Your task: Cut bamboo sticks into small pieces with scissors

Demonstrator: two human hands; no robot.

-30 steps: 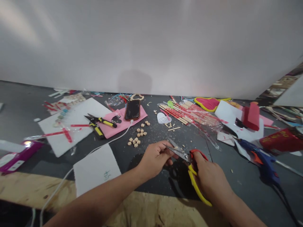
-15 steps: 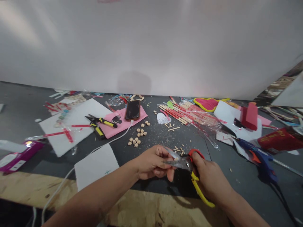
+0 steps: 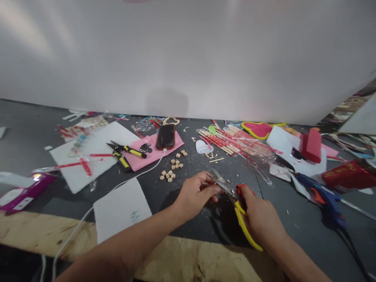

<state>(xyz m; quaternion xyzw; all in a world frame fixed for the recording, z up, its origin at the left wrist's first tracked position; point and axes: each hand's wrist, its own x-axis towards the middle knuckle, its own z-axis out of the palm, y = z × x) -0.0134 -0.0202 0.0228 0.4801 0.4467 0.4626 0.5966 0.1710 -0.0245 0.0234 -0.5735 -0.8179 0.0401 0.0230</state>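
My right hand is closed on the red and yellow handles of a pair of scissors, whose blades point up and left. The blade tips reach my left hand, which is closed, thumb against fingers; what it pinches is too small or hidden to name. Little bundles of short wooden pieces lie on the dark table beyond my left hand. Just past the scissors, a few small cut bits rest on the table.
Nearby are a phone on pink paper, yellow-black pliers, red and wooden sticks, and a white sheet. To the right are a blue glue gun and a red can; at left, a purple device.
My left hand has turned and moved up slightly, with its thumb now over the fingers. The scissors have tilted, their blades now pointing more upward, and my right hand has shifted a little.
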